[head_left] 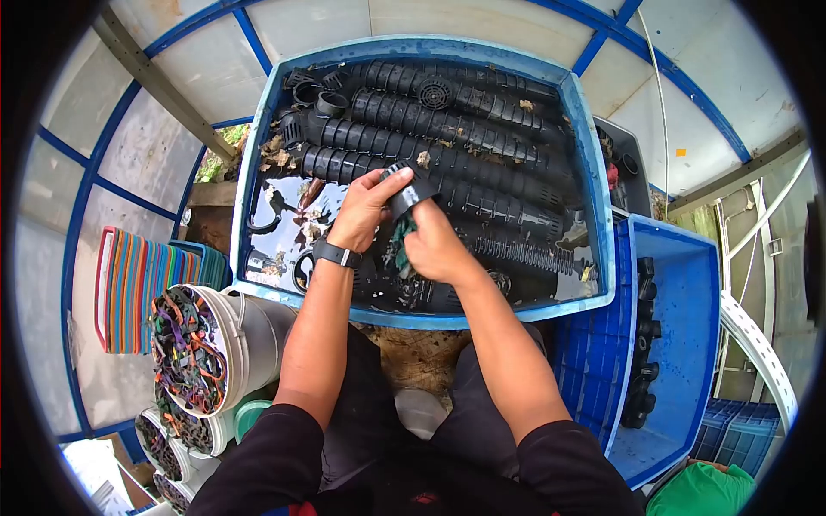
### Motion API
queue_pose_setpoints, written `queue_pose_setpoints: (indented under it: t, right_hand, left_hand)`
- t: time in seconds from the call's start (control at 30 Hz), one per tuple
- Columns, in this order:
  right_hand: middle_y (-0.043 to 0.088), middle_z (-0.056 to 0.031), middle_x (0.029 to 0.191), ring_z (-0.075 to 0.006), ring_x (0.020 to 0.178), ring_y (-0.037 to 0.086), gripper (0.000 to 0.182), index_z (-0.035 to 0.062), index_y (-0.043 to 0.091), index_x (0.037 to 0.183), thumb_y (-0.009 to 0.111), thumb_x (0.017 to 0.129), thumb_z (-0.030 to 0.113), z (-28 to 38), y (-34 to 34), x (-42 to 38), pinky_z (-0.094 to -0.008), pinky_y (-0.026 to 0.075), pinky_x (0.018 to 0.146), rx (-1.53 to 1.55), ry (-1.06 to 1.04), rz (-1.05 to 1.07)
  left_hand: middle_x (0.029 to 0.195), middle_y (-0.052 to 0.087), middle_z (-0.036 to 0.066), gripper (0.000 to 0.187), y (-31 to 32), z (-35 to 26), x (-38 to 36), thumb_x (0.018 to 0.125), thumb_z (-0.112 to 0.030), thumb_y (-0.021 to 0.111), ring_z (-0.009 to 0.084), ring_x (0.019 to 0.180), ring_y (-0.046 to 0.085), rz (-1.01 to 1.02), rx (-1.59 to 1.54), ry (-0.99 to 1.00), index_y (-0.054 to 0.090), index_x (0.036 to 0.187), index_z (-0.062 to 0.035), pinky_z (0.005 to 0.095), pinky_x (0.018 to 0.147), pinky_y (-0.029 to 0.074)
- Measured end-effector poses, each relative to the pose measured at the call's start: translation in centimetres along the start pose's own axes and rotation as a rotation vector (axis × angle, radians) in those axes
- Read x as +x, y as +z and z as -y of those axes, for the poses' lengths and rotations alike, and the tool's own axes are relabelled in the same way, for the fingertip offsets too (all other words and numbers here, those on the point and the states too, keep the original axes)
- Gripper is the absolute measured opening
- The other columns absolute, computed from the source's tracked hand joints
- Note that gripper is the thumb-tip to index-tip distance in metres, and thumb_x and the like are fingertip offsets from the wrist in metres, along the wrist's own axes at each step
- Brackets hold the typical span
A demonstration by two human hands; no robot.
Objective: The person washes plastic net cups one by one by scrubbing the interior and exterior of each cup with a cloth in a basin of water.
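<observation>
Head view, looking down over the person's knees. The left hand (366, 209), a dark watch (335, 254) on its wrist, is closed around a short black ribbed pipe section (408, 191), fingers wrapped over its upper end; the piece is held above the water of the large blue tub (594, 163), near the tub's middle. The right hand (434, 249) is curled shut just below it, pressing a greenish scrubbing pad (400, 242) against the lower part of the piece; most of the pad is covered by the fingers, so its shape cannot be made out. In the tub, long black ribbed tubes (447, 129) lie side by side, partly under dark water with dead leaves (277, 153) floating at the left; loose black caps and rings (331, 103) sit in the far left corner, and what lies beneath the hands is hidden. To the right, a smaller blue crate (688, 284) holds a row of black fittings (644, 344), details unclear. To the left, white buckets (249, 331) hold tangled coloured bands (185, 348), the lower buckets cut off by the frame edge. A striped multicoloured object (133, 288) stands behind them, its nature unclear.
</observation>
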State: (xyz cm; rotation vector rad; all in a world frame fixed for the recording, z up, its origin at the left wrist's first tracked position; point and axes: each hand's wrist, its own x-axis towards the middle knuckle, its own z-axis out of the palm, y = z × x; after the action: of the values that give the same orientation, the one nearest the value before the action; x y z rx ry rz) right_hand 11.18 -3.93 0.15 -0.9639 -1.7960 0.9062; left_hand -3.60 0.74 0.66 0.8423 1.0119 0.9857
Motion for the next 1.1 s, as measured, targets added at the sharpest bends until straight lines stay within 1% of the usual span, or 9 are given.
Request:
queue_pose_setpoints:
  t: [0.13, 0.2, 0.33, 0.4, 0.63, 0.73, 0.83, 1.0, 1.1]
  right_hand:
    - [0.048, -0.0331, 0.132, -0.0512, 0.122, 0.045, 0.066, -0.0065, 0.041, 0.138, 0.044, 0.072, -0.01, -0.5, 1.7, -0.8, -0.0504, 0.038, 0.108, -0.266, 0.048, -0.013]
    - [0.052, -0.0325, 0.127, -0.0503, 0.121, 0.048, 0.063, -0.0072, 0.045, 0.134, 0.043, 0.071, -0.011, -0.2, 1.2, -0.3, -0.0498, 0.04, 0.106, -0.198, -0.006, -0.093]
    - [0.061, -0.011, 0.123, -0.0209, 0.11, 0.061, 0.058, -0.0057, 0.053, 0.128, 0.042, 0.072, -0.013, -0.2, -0.6, 0.3, -0.0354, 0.049, 0.098, 0.758, 0.255, -0.044]
    - [0.061, -0.0096, 0.122, -0.0192, 0.11, 0.061, 0.058, -0.0046, 0.054, 0.128, 0.041, 0.073, -0.013, -0.5, -0.7, 0.3, -0.0323, 0.047, 0.098, 0.841, 0.294, -0.066]
    - [0.061, -0.0162, 0.125, -0.0254, 0.123, 0.056, 0.064, -0.0018, 0.049, 0.135, 0.04, 0.073, -0.011, 0.4, 0.7, -0.3, -0.0345, 0.041, 0.106, -0.092, 0.038, -0.263]
    - [0.059, -0.0209, 0.13, -0.0357, 0.128, 0.053, 0.067, -0.0028, 0.05, 0.135, 0.041, 0.07, -0.014, 0.7, 0.5, -0.5, -0.0387, 0.039, 0.109, 0.114, 0.053, -0.234]
    - [0.06, -0.0065, 0.129, -0.0175, 0.122, 0.056, 0.061, -0.0023, 0.056, 0.129, 0.048, 0.07, -0.015, 0.8, -1.0, -1.0, -0.0311, 0.039, 0.107, 0.884, 0.243, -0.217]
    - [0.064, -0.0091, 0.123, -0.0191, 0.118, 0.058, 0.047, -0.0009, 0.058, 0.125, 0.06, 0.078, -0.008, 0.0, -1.9, -0.2, -0.0315, 0.041, 0.106, 1.33, 0.252, -0.221]
    - [0.065, -0.0085, 0.119, -0.0178, 0.114, 0.06, 0.042, -0.0009, 0.057, 0.124, 0.063, 0.083, -0.004, 0.8, -1.5, 0.3, -0.031, 0.043, 0.103, 1.361, 0.275, -0.212]
  left_hand:
    - [0.087, 0.063, -0.002, 0.041, 1.1, 0.2, -0.3, 0.089, -0.039, 0.075, 0.0081, 0.076, 0.055, -0.181, 0.272, 0.082, 0.067, 0.104, -0.0012, 0.0247, 0.072, 0.047]
    - [0.091, 0.064, -0.002, 0.044, 1.4, -0.2, -0.4, 0.093, -0.046, 0.069, 0.0079, 0.082, 0.055, -0.075, -0.026, 0.06, 0.066, 0.105, -0.0034, 0.0243, 0.078, 0.044]
    - [0.091, 0.065, -0.004, 0.036, -0.1, 0.3, 0.3, 0.097, -0.049, 0.059, 0.0103, 0.083, 0.058, 0.052, -0.274, -0.045, 0.066, 0.102, -0.0138, 0.0269, 0.073, 0.042]
    - [0.093, 0.067, -0.005, 0.031, -0.2, 0.4, 0.4, 0.098, -0.044, 0.06, 0.0083, 0.084, 0.06, 0.112, -0.274, -0.002, 0.066, 0.104, -0.0145, 0.0255, 0.071, 0.044]
    - [0.093, 0.068, -0.006, 0.023, 1.0, 0.7, 0.3, 0.098, -0.035, 0.064, 0.0051, 0.076, 0.065, 0.097, -0.266, 0.075, 0.066, 0.105, -0.0131, 0.0222, 0.07, 0.051]
    - [0.096, 0.069, -0.004, 0.024, 0.9, 0.9, 0.4, 0.099, -0.034, 0.064, 0.0053, 0.078, 0.065, 0.161, -0.28, 0.087, 0.065, 0.108, -0.0118, 0.0235, 0.071, 0.052]
    - [0.106, 0.068, 0.0, 0.031, 1.3, 0.9, -0.1, 0.096, -0.026, 0.068, 0.0087, 0.093, 0.065, 0.207, -0.319, 0.119, 0.06, 0.12, -0.0067, 0.0259, 0.08, 0.053]
    - [0.128, 0.061, 0.009, 0.057, 3.3, -0.5, -1.4, 0.079, 0.002, 0.078, 0.0143, 0.111, 0.061, 0.216, -0.034, 0.414, 0.052, 0.129, -0.0011, 0.0308, 0.097, 0.051]
    - [0.134, 0.059, 0.013, 0.059, 3.1, -1.1, -2.1, 0.079, 0.001, 0.078, 0.0183, 0.118, 0.059, 0.186, 0.03, 0.468, 0.051, 0.132, -0.001, 0.0347, 0.105, 0.046]
